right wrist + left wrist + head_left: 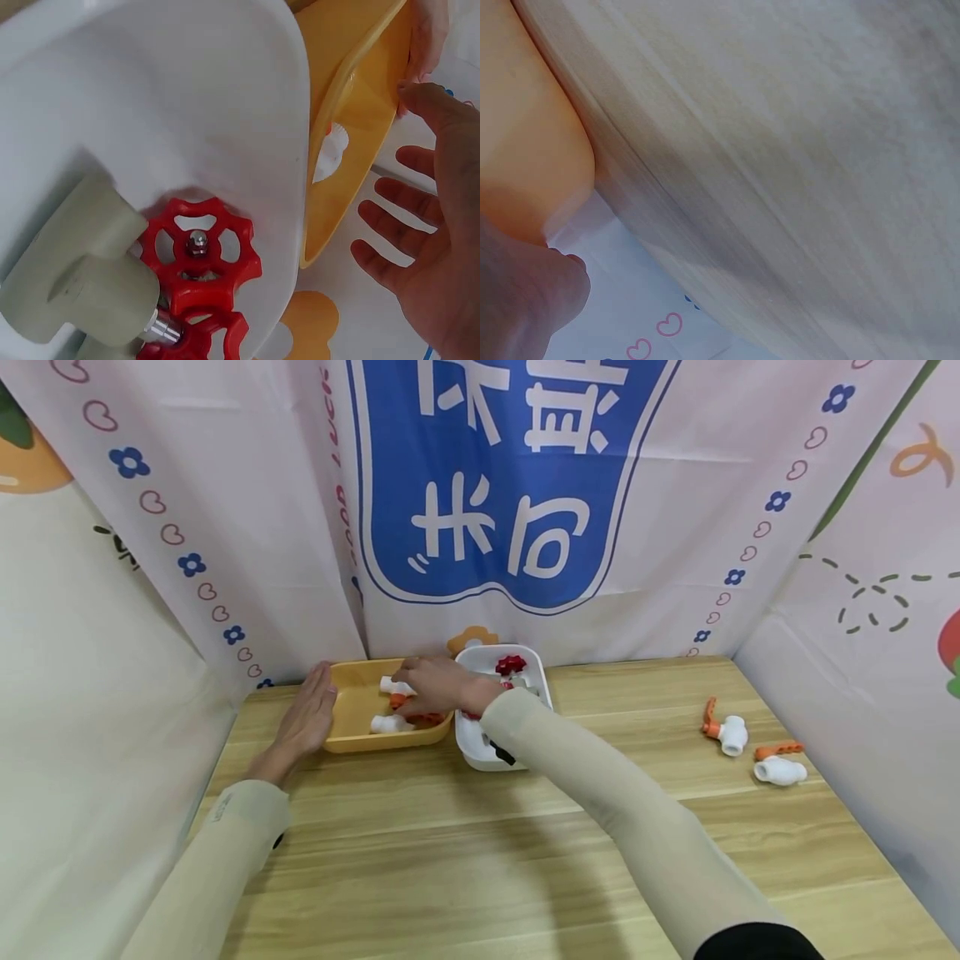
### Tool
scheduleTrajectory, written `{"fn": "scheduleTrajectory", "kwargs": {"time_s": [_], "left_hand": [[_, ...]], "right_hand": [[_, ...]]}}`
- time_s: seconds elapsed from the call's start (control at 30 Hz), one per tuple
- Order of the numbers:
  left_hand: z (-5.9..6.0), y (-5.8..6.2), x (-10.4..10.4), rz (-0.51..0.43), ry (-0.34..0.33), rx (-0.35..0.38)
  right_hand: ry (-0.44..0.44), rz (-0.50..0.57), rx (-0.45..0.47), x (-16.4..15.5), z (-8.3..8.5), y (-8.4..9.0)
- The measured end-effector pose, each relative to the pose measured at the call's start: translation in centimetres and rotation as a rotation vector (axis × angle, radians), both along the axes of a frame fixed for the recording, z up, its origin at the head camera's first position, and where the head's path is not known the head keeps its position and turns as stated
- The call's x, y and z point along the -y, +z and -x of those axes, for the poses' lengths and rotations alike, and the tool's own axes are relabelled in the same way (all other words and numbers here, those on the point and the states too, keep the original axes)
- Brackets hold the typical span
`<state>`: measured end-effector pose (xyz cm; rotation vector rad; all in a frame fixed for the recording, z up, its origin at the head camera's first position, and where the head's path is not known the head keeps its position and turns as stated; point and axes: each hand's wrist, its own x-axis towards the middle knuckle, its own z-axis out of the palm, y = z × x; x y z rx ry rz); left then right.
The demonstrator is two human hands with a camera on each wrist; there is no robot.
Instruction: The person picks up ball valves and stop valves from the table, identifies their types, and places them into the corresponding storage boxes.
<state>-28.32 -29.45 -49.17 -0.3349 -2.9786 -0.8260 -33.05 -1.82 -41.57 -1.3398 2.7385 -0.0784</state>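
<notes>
1. Yellow tray (348, 703) first: it sits at the back left of the wooden table (420, 843), close to the hanging cloth (645, 627). The white box (474, 662) is just to its right, though I can't swear whether the rims touch.
2. Inside the tray, over on the right half, there's an upper valve (390, 686) and a lower valve (390, 724), both white, plus some orange handle bits (400, 701) partly hidden by a hand.
3. Left hand (306, 714): laid along the tray's left end, fingers straight and together, more of a flat touch than a grip.
4. Right hand (438, 685): reaching across the white box and down over the tray's valves. The right wrist view has its fingers spread loosely apart, so the grip looks wide and not wrapped round anything. Can't tell if the fingertips touch a valve.
5. The white box has a few red handwheels (199, 251) and a grey-green fitting (90, 262) in it, bunched together in the right wrist view.
6. Way over on the right of the table, well apart from both containers, lie two more white valves with orange handles: a far valve (732, 735) and a near valve (780, 770), close to each other.
</notes>
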Motion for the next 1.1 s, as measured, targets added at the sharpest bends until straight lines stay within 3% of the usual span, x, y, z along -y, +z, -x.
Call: {"fn": "scheduleTrajectory", "kwargs": {"time_s": [0.67,1.1], "left_hand": [[-0.2,0.1,0.1,-0.002,0.011,0.001],[-0.2,0.1,0.0,0.005,0.013,0.008]], "right_hand": [[0.012,-0.018,-0.022,-2.7,-1.1,2.6],[0.043,0.012,-0.063,-4.2,-1.8,2.3]]}}
